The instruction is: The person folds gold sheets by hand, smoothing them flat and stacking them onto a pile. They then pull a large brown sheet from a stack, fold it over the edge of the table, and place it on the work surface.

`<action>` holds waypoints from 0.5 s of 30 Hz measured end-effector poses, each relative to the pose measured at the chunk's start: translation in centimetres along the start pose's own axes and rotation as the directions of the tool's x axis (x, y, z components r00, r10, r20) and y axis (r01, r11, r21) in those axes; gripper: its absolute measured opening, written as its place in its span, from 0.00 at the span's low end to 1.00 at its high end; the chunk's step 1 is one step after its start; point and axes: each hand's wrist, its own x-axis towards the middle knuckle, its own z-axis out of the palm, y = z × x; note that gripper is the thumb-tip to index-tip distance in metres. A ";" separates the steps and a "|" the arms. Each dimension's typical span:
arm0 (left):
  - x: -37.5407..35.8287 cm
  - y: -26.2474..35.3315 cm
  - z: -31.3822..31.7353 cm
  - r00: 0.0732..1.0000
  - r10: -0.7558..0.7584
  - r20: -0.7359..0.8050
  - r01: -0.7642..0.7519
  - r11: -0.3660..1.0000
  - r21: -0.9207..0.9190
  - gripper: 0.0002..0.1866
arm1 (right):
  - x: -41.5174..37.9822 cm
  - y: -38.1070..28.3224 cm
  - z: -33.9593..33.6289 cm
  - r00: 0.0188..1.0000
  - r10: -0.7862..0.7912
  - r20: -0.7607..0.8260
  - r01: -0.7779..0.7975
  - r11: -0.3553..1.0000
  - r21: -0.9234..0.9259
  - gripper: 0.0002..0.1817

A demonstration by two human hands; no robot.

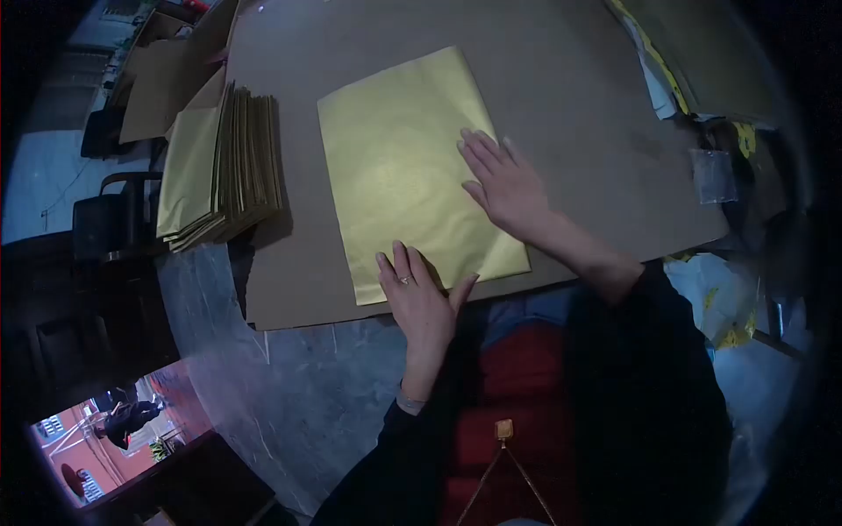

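A flat sheet of gold paper point(395, 167), folded or bag-like along its edges, lies slightly turned on the brown cardboard tabletop point(579, 79). My left hand point(421, 302) rests on its near edge, fingers stretched out and thumb apart; a ring shows on one finger. Across the right edge of the paper lies my right hand point(504, 184), palm down with its fingers extended. Neither hand grips anything.
A thick stack of gold paper pieces point(232, 167) stands at the table's left edge. Brown cardboard point(167, 88) is behind it, near a black chair point(118, 215). At the right are a clear plastic bag point(713, 175) and white and yellow wrapping point(715, 298). A person point(132, 421) is outside the doorway.
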 end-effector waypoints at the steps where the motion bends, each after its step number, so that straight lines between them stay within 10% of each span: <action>1: -0.1 0.0 0.1 1.000 0.001 -0.005 -0.001 1.000 0.014 0.47 | -1.8 -0.8 -0.6 1.000 -0.019 0.024 0.019 1.000 0.006 0.29; 15: 0.1 0.2 0.0 0.998 -0.003 -0.067 0.008 0.997 0.075 0.46 | -12.6 -1.2 -7.1 0.957 -0.144 0.252 0.124 0.988 0.095 0.34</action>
